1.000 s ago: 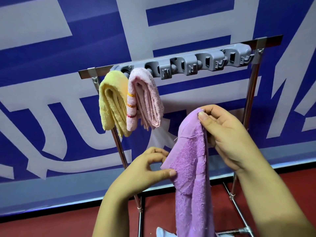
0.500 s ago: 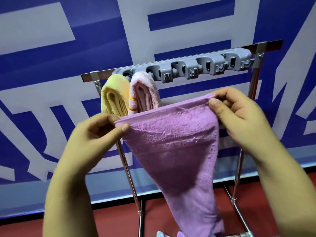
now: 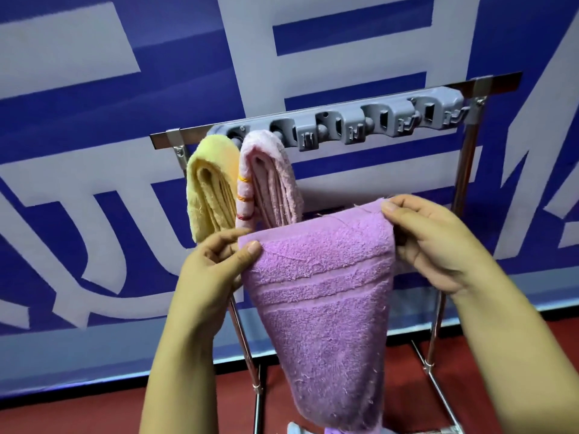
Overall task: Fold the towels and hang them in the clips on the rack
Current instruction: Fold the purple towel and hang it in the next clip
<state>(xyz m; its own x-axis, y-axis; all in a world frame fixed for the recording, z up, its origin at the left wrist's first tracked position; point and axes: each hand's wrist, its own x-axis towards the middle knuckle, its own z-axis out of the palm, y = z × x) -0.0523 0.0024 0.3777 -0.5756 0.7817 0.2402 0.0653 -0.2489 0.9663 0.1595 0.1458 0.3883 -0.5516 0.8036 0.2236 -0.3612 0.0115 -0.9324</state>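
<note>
Head view, looking down over a person's forearms: both hands hold a purple towel (image 3: 322,302) up in front of a metal rack (image 3: 466,170). The left hand (image 3: 213,267) pinches the towel's upper left corner, thumb pressed on the front of the cloth and fingers curled behind it. The right hand (image 3: 435,242) pinches the upper right corner the same way, thumb on top at the edge and fingers tucked behind. Between the two grips the top edge runs slanted, the right corner higher than the left. Below that edge the terry cloth narrows to a hanging point near the bottom of the picture, with several woven bands crossing its upper half.

Behind the towel, a grey strip of clips (image 3: 354,123) is fixed along the rack's top rail. A folded yellow towel (image 3: 210,189) hangs from the clip at the strip's left end, and a folded pink towel (image 3: 269,180) with orange and red stripes hangs from the next clip, just beside it and touching it. The clips to the right of these hold nothing. The purple towel's top edge overlaps the lower ends of both hung towels from this angle.

The rack stands on a red floor (image 3: 94,411) before a blue and white banner (image 3: 125,89).
</note>
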